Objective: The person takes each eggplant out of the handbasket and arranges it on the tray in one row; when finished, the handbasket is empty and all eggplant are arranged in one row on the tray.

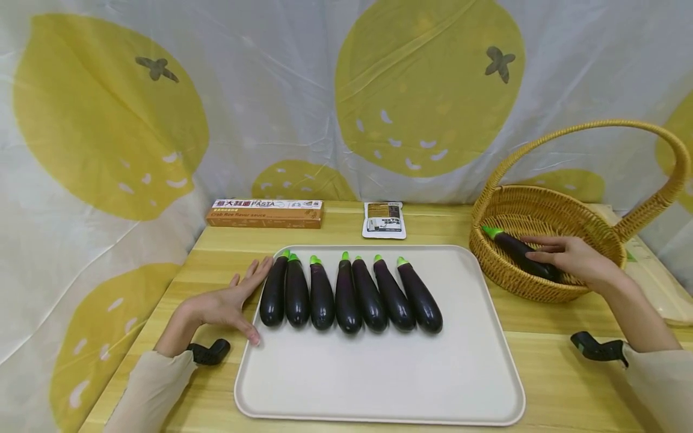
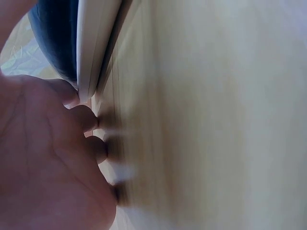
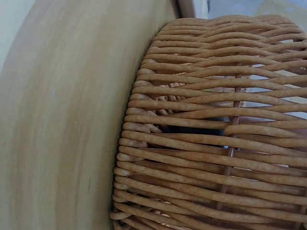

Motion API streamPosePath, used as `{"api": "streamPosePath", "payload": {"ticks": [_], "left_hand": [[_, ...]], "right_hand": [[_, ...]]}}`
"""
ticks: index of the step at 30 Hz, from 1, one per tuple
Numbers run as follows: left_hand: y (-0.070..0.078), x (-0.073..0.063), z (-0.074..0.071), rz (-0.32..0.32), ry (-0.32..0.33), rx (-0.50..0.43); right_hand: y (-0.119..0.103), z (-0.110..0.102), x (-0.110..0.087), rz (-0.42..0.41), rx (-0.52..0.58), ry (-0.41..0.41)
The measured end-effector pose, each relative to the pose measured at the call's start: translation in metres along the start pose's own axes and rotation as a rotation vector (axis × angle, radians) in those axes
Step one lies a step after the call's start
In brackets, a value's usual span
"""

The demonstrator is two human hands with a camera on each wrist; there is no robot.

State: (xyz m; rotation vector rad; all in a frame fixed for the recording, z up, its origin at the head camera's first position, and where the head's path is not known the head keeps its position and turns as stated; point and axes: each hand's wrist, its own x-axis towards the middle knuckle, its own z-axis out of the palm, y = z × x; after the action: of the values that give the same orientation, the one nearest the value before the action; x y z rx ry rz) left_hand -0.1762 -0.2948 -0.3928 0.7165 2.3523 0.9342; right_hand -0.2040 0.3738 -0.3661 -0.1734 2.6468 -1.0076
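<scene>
In the head view, my right hand [image 1: 576,260] reaches over the rim of a wicker basket [image 1: 500,273] and holds an eggplant [image 1: 521,252] by its dark body, green stem pointing to the far left. From the right wrist the basket's woven wall [image 3: 192,100] hides that hand; something dark shows through the gaps. My left hand [image 1: 227,304] spreads its fingers along the left edge of a white tray [image 1: 379,379], thumb on the near side. Several eggplants [image 1: 346,294] lie there in a row, stems away from me. The left wrist view shows the palm [image 2: 43,153] beside the tray rim [image 2: 91,43].
Behind the tray lie a pasta box [image 1: 265,214] and a small white packet [image 1: 384,220]. The basket's tall handle [image 1: 585,125] arches above it. A lemon-print cloth [image 1: 281,90] hangs behind the wooden table [image 1: 541,355].
</scene>
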Motion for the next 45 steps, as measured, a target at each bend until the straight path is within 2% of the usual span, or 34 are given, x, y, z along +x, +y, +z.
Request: {"api": "streamPosePath", "payload": {"ticks": [6,14,21,37,45], "left_hand": [[0.001,0.002,-0.0015,-0.016,-0.008,-0.007],[-0.0007,0.0014,0.0007,-0.011,-0.001,-0.002],[-0.0001,0.001,0.0024,-0.012,-0.008,-0.014],[0.0001,0.0002,-0.0017,0.001,0.009,0.007],[0.0008,0.0001,-0.0008,-0.008,-0.001,0.005]], "right_hand": [[-0.0009,0.0024,0.0006,0.016,-0.016,-0.038],[0.0014,0.0013,0.0017,-0.054,-0.022,-0.088],[0.0017,0.002,0.0004,-0.052,-0.014,-0.097],[0.0011,-0.0005,0.0013,-0.069,-0.035,0.007],[0.0005,-0.0002,0.0006,-0.018,-0.021,0.011]]}}
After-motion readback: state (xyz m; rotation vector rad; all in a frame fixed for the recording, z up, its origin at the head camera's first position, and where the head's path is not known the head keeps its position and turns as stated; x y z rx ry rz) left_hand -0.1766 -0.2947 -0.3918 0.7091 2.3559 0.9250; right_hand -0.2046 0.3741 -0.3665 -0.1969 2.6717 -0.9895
